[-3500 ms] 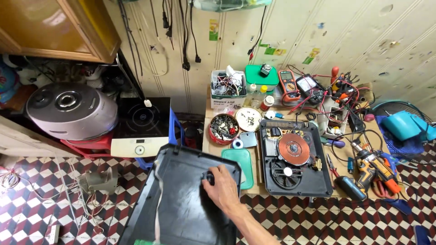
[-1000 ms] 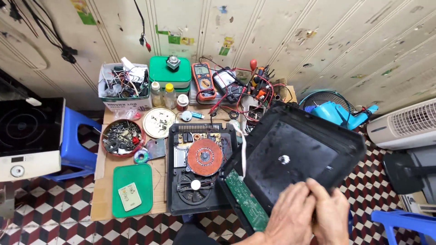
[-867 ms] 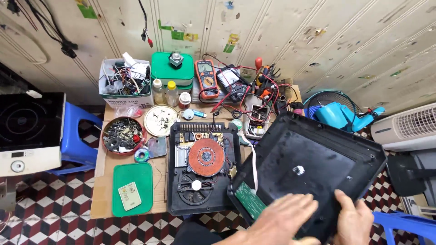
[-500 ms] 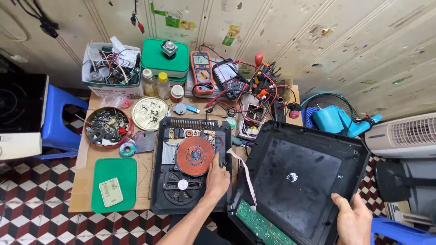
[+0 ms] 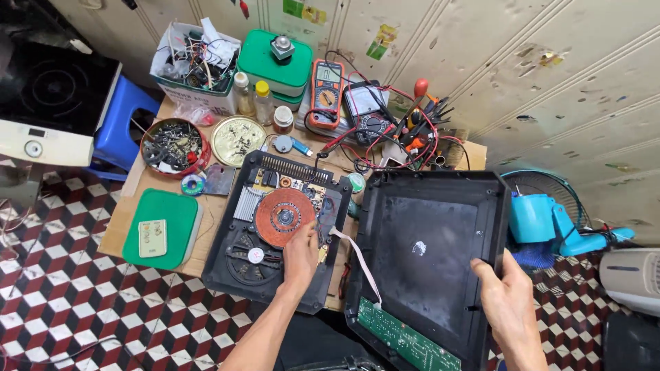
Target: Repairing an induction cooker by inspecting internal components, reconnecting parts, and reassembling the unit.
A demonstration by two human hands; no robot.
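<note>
Both hands are on the opened cooker, one on each half. A moment ago both of them were together on the black top cover (image 5: 430,254). Now the left hand (image 5: 300,255) has let go and moved over to the open base (image 5: 278,230). So the cover is held by one hand only, and the work looks to have gone from lifting the cover off to touching the parts inside.

The left hand lies flat on the base with its fingers loosely together, not pinching anything. Its fingertips rest just beside the round copper coil (image 5: 284,217), at the coil's lower right edge. The right hand (image 5: 507,295) grips the right rim of the top cover. Its thumb (image 5: 486,272) hooks over the inside of the rim, and the other fingers are behind the cover and cannot be seen.

The base sits on the tabletop (image 5: 130,209), near the front edge. The top cover is tilted up just to the right of it, past the end of the tabletop. A green circuit board (image 5: 405,340) sits along the cover's near edge. A white flat cable (image 5: 359,257) runs from that board across to the base, so the two halves are joined.

Farther out, a green tray (image 5: 161,227) lies to the left of the base. A red bowl of screws (image 5: 175,145) and an orange meter (image 5: 327,84) stand behind it. A blue fan (image 5: 546,220) stands on the floor to the right.
</note>
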